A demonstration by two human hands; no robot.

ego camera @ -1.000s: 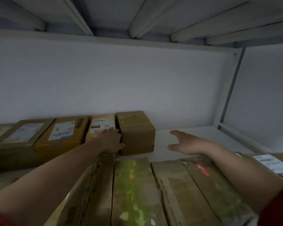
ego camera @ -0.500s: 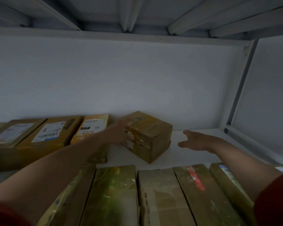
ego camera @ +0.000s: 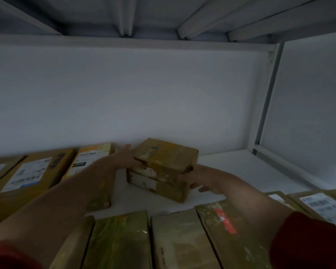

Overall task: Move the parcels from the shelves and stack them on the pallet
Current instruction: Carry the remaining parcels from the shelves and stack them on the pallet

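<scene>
A brown cardboard parcel (ego camera: 164,167) with tape and torn labels sits turned at an angle on the white shelf (ego camera: 231,166). My left hand (ego camera: 122,159) presses against its left side, fingers reaching behind it. My right hand (ego camera: 204,179) grips its right front corner. Both hands hold the parcel between them. The pallet is not in view.
Yellow labelled parcels (ego camera: 33,171) (ego camera: 91,158) line the shelf at the left. A row of taped parcels (ego camera: 120,241) (ego camera: 182,241) fills the front edge, with labelled boxes (ego camera: 322,206) at the right. A shelf upright (ego camera: 266,98) and the upper shelf (ego camera: 124,41) bound the space.
My left hand has pulled the brown parcel away from the yellow box and turned it. My right hand has moved left and closed on its right corner.
</scene>
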